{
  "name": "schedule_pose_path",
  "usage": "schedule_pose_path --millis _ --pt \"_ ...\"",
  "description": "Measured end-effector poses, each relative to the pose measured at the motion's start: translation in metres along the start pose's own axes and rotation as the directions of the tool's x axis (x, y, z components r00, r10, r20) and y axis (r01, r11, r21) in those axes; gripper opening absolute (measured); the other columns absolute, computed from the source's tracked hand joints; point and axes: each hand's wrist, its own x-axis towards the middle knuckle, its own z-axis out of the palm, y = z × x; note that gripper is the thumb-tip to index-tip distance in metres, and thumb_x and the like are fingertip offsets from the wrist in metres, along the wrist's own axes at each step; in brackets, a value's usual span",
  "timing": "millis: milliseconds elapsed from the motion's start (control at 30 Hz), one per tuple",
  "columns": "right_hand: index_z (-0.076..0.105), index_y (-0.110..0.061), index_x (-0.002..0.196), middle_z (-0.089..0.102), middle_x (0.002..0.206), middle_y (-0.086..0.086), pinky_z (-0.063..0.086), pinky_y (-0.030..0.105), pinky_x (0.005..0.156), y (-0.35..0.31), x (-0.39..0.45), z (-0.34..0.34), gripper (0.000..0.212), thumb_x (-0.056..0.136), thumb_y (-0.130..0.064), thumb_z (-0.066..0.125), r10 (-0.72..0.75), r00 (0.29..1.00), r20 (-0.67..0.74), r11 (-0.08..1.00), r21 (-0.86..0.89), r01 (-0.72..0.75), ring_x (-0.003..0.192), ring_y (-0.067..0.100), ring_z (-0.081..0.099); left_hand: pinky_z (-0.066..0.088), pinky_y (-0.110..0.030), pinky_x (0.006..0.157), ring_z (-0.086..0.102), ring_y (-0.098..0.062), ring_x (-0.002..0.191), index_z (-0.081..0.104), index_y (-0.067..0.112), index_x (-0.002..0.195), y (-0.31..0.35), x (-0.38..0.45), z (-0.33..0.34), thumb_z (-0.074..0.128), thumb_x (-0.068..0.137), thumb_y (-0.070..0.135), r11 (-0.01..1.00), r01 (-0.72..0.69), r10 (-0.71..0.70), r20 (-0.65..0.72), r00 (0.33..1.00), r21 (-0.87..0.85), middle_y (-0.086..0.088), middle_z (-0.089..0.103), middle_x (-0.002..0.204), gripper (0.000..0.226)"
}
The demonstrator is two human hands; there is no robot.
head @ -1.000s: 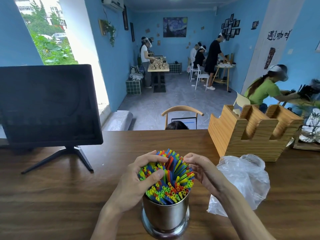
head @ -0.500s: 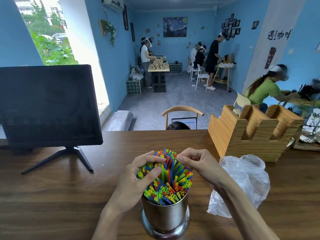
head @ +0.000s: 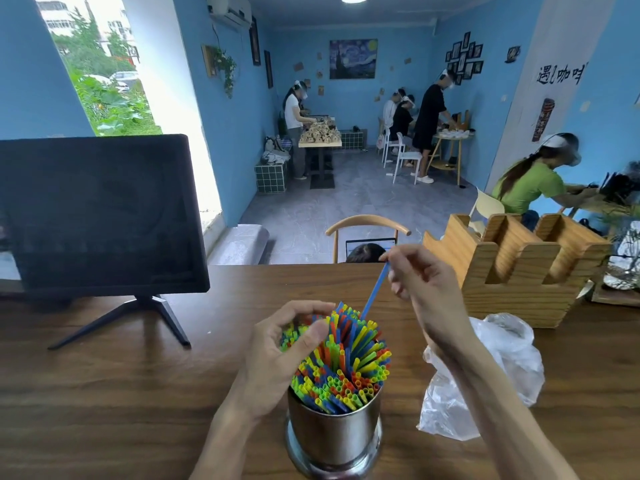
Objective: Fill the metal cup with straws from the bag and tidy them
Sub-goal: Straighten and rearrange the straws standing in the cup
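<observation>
A shiny metal cup (head: pixel 334 434) stands on the wooden table near its front edge, packed with colourful straws (head: pixel 346 368) that fan out above the rim. My left hand (head: pixel 284 351) curls round the left side of the straw bundle, thumb across the front. Above and to the right, my right hand (head: pixel 420 289) pinches the top of one blue straw (head: pixel 375 291); its lower end still reaches into the bundle. The crumpled clear plastic bag (head: pixel 498 375) lies on the table right of the cup, partly behind my right forearm.
A dark monitor (head: pixel 97 216) on a tripod foot stands at the left of the wooden table (head: pixel 121 393). A wooden holder (head: pixel 516 268) with slots sits at the back right. A chair and several people are beyond the table.
My right hand has risen from the top of the bundle, drawing one blue straw up and to the right. My left hand has stayed round the straws.
</observation>
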Motion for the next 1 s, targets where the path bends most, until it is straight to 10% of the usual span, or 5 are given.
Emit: schedule_pose_path --millis 333,567,700,833,1000 --pt "0.058 -0.02 0.091 0.043 0.056 -0.01 0.032 0.024 0.055 -0.062 0.026 -0.008 0.015 0.102 -0.027 0.05 -0.148 0.957 -0.25 0.911 0.342 0.23 0.051 0.008 0.038 0.049 -0.014 0.094 0.062 0.006 0.117 0.064 0.058 0.123 0.026 0.034 0.01 0.054 0.095 0.064 0.97 -0.098 0.078 0.097 0.992 0.224 0.027 0.071 0.117 0.031" --pt "0.058 -0.019 0.092 0.053 0.061 -0.004 0.043 0.021 0.05 -0.036 0.013 -0.012 0.014 0.1 -0.026 0.05 -0.04 0.985 -0.167 0.881 0.46 0.114 0.052 0.012 0.052 0.048 -0.014 0.063 0.06 0.003 0.065 0.078 0.053 0.087 0.034 0.035 -0.005 0.065 0.081 0.046 0.987 -0.113 0.129 -0.135 0.982 0.115 0.013 0.074 0.077 0.016" --pt "0.073 -0.022 0.088 0.071 0.08 0.006 0.052 0.023 0.059 -0.005 -0.009 -0.017 0.018 0.095 -0.022 0.056 0.046 0.995 0.088 0.946 0.317 -0.072 0.069 0.018 0.068 0.053 -0.014 0.06 0.062 -0.002 0.06 0.083 0.023 0.081 0.043 0.037 -0.03 0.08 0.07 0.035 0.956 -0.179 0.029 -0.531 0.847 -0.233 0.002 0.076 0.072 0.017" --pt "0.078 -0.02 0.095 0.079 0.092 0.005 0.051 0.016 0.074 0.016 -0.031 -0.013 0.007 0.092 -0.017 0.072 0.059 0.921 0.386 0.997 -0.067 -0.036 0.087 0.009 0.073 0.052 -0.012 0.06 0.072 -0.004 0.067 0.079 0.023 0.096 0.051 0.044 -0.039 0.081 0.087 0.016 0.964 -0.234 0.092 -0.673 0.734 -0.124 0.001 0.079 0.08 0.012" --pt "0.077 -0.033 0.092 0.073 0.088 -0.004 0.042 0.019 0.064 0.031 -0.031 -0.022 0.008 0.086 -0.028 0.079 0.024 0.977 0.214 0.963 -0.268 0.035 0.07 0.004 0.055 0.06 -0.022 0.067 0.077 -0.016 0.078 0.077 0.026 0.096 0.065 0.043 -0.023 0.08 0.086 0.023 0.922 -0.375 0.215 -0.677 0.704 -0.097 -0.001 0.079 0.085 0.01"
